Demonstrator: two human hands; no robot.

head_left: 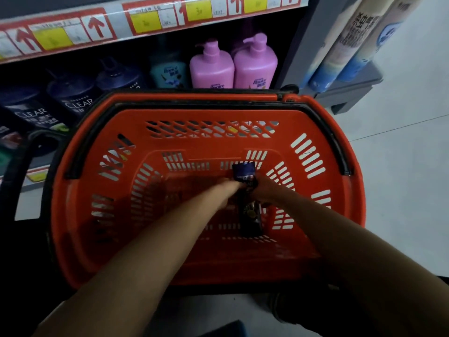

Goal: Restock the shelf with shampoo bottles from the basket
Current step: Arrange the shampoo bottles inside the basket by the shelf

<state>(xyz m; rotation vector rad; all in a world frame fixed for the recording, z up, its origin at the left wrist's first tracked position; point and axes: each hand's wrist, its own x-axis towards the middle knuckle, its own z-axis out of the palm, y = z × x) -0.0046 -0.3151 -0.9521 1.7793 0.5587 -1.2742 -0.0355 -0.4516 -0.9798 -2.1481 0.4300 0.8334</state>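
Basket [80, 215] floor seems bare beyond one dark bottle [250, 215].

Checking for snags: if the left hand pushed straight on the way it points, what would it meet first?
The dark bottle both hands already touch; beyond it, likely the basket far wall.

Both arms bare, reaching fwd & down, forearms converging so the hands nearly meet. Left hand [227, 188]: knuckles up, fingers curled, closed on the side of a dark bottle [245, 177] just right of its fingertips. Right hand [263, 190]: fingers wrapped on the opp. side of the same bottle, cap poking out just past the fingertips. Fingertips blurred, exact contact hard to tell.
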